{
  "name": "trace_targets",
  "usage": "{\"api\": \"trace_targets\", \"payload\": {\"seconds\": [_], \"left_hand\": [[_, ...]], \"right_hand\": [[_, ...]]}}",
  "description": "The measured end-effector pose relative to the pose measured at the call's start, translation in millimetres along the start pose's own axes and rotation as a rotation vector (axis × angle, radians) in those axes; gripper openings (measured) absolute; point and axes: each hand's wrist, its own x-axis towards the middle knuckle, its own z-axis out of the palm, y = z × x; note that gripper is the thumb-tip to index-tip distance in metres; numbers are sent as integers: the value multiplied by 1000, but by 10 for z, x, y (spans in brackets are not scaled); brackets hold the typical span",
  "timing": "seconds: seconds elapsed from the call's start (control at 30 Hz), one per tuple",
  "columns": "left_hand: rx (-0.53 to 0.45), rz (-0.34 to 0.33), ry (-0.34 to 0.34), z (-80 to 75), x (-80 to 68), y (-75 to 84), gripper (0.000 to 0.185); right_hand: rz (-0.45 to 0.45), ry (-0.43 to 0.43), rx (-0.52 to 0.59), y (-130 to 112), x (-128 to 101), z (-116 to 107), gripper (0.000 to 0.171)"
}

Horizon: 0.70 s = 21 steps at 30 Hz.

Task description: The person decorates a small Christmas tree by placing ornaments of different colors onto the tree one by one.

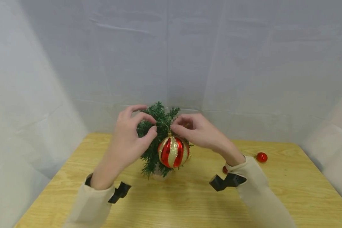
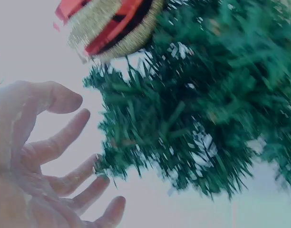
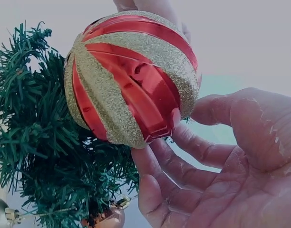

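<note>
Here, the right hand (image 1: 200,131) is pinching the hanger of a glittery red-and-gold striped ball ornament (image 1: 174,152) against a small bristly green tree (image 1: 156,126); the left hand (image 1: 128,136), fingers loosely curled, is parting its needles.

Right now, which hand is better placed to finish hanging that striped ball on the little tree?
Probably the right hand: its fingertips pinch right above the striped ball, at its top loop. The left hand is at the tree branches, apart from the ball.

Wood table (image 1: 188,202), white cloth walls (image 1: 216,63) w/ creases.
</note>
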Motion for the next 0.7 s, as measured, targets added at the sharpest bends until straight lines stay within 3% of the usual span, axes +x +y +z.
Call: {"api": "trace_targets", "payload": {"seconds": [0.27, 0.5, 0.7], "left_hand": [[-23, 43, 87, -84, -110, -212, 17], [-17, 55, 108, -68, -167, -373, 31], [-39, 74, 117, -33, -175, -475, 29]], "right_hand": [[34, 49, -28, 71, -131, -57, 27], [19, 113, -81, 224, -348, -192, 26], [23, 142, -145, 369, -567, -312, 24]]}}
